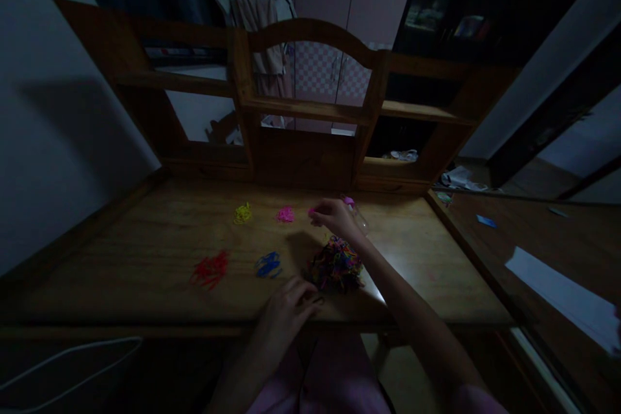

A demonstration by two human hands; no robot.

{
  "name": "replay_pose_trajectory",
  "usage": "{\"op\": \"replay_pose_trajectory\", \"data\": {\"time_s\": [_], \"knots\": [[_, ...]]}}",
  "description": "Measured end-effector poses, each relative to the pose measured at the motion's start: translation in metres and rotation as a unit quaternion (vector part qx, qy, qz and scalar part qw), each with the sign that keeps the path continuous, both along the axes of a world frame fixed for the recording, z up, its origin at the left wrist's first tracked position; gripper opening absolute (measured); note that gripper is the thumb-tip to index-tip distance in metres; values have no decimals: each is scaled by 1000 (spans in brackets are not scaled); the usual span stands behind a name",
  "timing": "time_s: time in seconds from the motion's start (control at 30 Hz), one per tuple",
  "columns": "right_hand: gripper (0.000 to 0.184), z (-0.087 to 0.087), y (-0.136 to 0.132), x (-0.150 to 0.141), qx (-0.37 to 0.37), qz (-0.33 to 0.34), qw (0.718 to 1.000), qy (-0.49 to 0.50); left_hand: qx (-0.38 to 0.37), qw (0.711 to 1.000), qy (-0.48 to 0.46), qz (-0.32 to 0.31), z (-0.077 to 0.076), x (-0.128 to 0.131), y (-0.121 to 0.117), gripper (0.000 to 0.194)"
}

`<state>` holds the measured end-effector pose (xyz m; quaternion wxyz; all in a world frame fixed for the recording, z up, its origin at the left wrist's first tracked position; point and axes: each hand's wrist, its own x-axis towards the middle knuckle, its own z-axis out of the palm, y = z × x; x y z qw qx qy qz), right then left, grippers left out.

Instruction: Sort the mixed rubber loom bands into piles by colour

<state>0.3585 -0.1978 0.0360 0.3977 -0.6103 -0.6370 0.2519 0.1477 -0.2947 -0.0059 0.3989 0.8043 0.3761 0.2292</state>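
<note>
Pink little scrap was pinched in the right hand near the tangled multicoloured heap; couldn't tell if the left hand gripped. Seemed like colour-sorting, needing release by the loose pink pile.

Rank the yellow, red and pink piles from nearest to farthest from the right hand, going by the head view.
From the right hand:
1. Pink pile: just to its left, on the far side of the desk.
2. Yellow pile: farther left, roughly level with the pink.
3. Red pile: farthest left in the picture, closer to the desk's front edge.
</note>
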Motion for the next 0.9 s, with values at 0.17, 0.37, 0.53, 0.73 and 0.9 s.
{"op": "replay_pose_trajectory", "data": {"time_s": [0.17, 0.37, 0.53, 0.73, 0.9], "knots": [[6, -16, 58, -31, -2, 20, 998, -63, -17, 999, 7, 37, -3, 6, -6, 4], [15, -10, 61, -31, 27, 16, 994, -104, -3, 1000, 15, 15, -3, 8, -5, 9], [16, 6, 25, 1, 66, -19, 991, -117, 27, 999, 3, -22, 1, 4, -5, 16], [17, 6, -25, 30, 88, -73, 987, -116, 120, 993, -13, -13, 32, 25, 68, 10], [20, 6, -58, 27, 113, -97, 987, -59, 166, 986, 8, -20, 35, 76, 142, 8]]}}
